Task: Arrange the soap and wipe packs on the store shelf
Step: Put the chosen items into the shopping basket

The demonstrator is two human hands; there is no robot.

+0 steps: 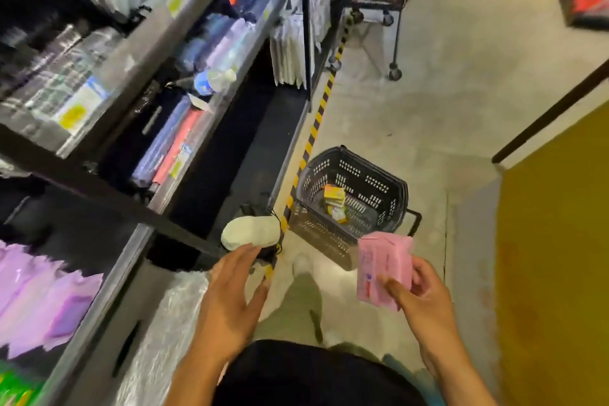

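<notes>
Your right hand (420, 298) holds the flat pink plastic wipe pack (384, 260) upright, fingers (393, 292) curled round its lower end; the grey metal store shelf (107, 280) with purple packs (49, 293) lies well left, nearer your empty, spread left hand (230, 293).

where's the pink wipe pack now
Head view, lower right: the right hand grips the pink plastic wipe pack, in front of the black plastic basket on the floor.
</notes>
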